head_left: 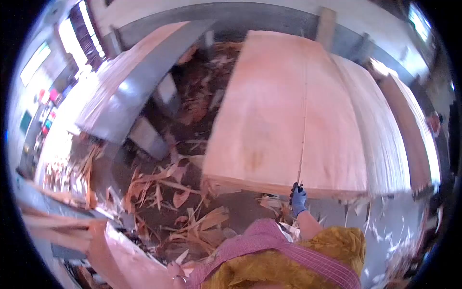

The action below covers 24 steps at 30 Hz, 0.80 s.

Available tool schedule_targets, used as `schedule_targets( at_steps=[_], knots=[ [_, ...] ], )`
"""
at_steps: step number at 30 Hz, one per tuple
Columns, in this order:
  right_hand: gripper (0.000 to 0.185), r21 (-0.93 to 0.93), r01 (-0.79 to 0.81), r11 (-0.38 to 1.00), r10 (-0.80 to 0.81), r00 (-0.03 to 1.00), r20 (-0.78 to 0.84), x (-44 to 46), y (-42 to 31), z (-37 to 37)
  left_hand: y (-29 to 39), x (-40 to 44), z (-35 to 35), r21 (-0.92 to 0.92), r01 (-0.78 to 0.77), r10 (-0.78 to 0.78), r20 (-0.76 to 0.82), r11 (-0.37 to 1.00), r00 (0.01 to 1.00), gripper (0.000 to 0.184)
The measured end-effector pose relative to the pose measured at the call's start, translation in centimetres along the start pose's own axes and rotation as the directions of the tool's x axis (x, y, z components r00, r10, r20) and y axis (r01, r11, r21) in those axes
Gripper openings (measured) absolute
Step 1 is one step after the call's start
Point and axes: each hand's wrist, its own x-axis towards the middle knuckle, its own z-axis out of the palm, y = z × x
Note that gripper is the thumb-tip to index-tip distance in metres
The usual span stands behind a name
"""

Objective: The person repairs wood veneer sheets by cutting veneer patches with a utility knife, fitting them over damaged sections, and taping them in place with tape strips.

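My right hand [298,198], in a grey-blue glove with dark fingertips, is closed around the near end of a long thin stick [304,120] with small dark marks. The stick lies lengthwise over a broad stack of pale wood veneer sheets [269,111], and the hand is at the stack's front edge. Low in the view, my left hand [176,270] is partly visible beside a pale pinkish veneer piece [126,250]. Its fingers are blurred, so I cannot make out whether it grips anything.
Torn veneer strips [207,226] litter the floor in front and between the stacks. To the left stands another veneer stack with a grey sheet [139,77] slanting along its side. More stacks [385,130] adjoin on the right. A person [435,125] is at the far right edge.
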Motion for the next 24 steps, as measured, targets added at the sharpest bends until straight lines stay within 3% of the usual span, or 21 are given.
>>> schedule_targets(
  at_steps=[2, 3, 4, 5, 6, 7, 8, 9, 11, 13, 14, 17, 18, 19, 22, 24],
  knots=[
    [0.04, 0.041, 0.005, 0.999, -0.008, 0.998, 0.061, -3.4, -1.3, 7.5, 1.9, 1.7, -4.3, -0.171, 0.09, -0.091, 0.006, 0.981, 0.996, 0.047],
    [0.041, 0.06, 0.004, 0.998, -0.009, 0.996, 0.091, -5.5, -2.5, 11.1, 2.3, 3.6, -5.7, -0.213, 0.04, -0.06, -0.088, 0.976, 0.994, 0.042],
    [0.042, 0.088, -0.014, 0.996, 0.004, 0.993, 0.118, -7.6, -3.6, 14.8, 3.1, 5.9, -7.0, -0.38, 0.151, -0.168, -0.012, 0.913, 0.986, 0.038],
    [0.042, 0.068, -0.012, 0.998, 0.001, 0.988, 0.156, -9.1, -4.6, 18.3, 5.3, 7.4, -9.0, -0.183, 0.071, -0.1, -0.155, 0.981, 0.983, 0.03],
    [0.042, 0.056, -0.009, 0.998, -0.002, 0.982, 0.188, -10.5, -5.4, 22.0, 8.8, 8.5, -12.0, -0.487, 0.147, -0.2, -0.059, 0.861, 0.978, 0.023],
    [0.042, 0.047, -0.005, 0.999, -0.005, 0.977, 0.214, -11.9, -6.2, 26.0, 4.0, 14.9, -8.3, -0.355, -0.11, -0.036, -0.379, 0.928, 0.925, 0.019],
    [0.041, 0.063, -0.006, 0.998, -0.011, 0.962, 0.274, -13.0, -7.0, 29.8, 3.9, 18.0, -9.6, -0.378, -0.078, -0.031, -0.275, 0.923, 0.961, 0.018],
    [0.04, 0.078, -0.01, 0.997, -0.016, 0.944, 0.33, -13.8, -7.6, 33.6, 3.8, 21.5, -10.2, -0.451, -0.081, -0.055, -0.281, 0.889, 0.958, 0.016],
    [0.038, 0.101, 0.036, 0.994, -0.073, 0.916, 0.394, -14.7, -6.8, 42.5, 3.3, 27.5, -12.2, -0.377, -0.294, 0.088, -0.476, 0.878, 0.875, 0.019],
    [0.036, 0.122, 0.143, 0.982, -0.181, 0.893, 0.412, -13.3, -5.8, 52.2, 5.1, 31.4, -15.2, -0.345, -0.13, -0.003, -0.36, 0.929, 0.933, 0.023],
    [0.032, 0.21, 0.09, 0.974, -0.18, 0.868, 0.462, -15.4, -6.4, 57.2, 5.0, 33.1, -17.5, -0.311, -0.041, -0.056, -0.297, 0.949, 0.953, 0.025],
    [0.024, 0.191, 0.029, 0.981, -0.136, 0.805, 0.578, -23.1, -10.7, 69.3, 1.6, 38.3, -20.7, 0.07, 0.114, -0.104, -0.139, 0.991, 0.985, 0.042],
    [0.025, 0.242, -0.006, 0.97, -0.143, 0.791, 0.595, -24.9, -10.7, 73.9, -3.5, 41.1, -18.5, 0.384, 0.107, -0.103, -0.032, 0.917, 0.994, 0.059],
    [0.025, 0.297, -0.033, 0.954, -0.162, 0.779, 0.606, -26.3, -11.3, 79.0, -6.6, 44.9, -18.1, 0.533, -0.096, -0.11, 0.341, 0.84, 0.933, 0.07],
    [0.028, 0.121, -0.029, 0.992, -0.063, 0.721, 0.69, -32.3, -15.6, 89.8, -7.7, 49.3, -21.6, 0.257, 0.143, -0.243, 0.416, 0.956, 0.876, 0.067],
    [0.029, 0.071, -0.049, 0.996, -0.021, 0.661, 0.75, -36.4, -17.4, 96.0, -7.4, 52.3, -24.1, 0.056, 0.319, -0.306, 0.478, 0.946, 0.823, 0.065]
  ],
)
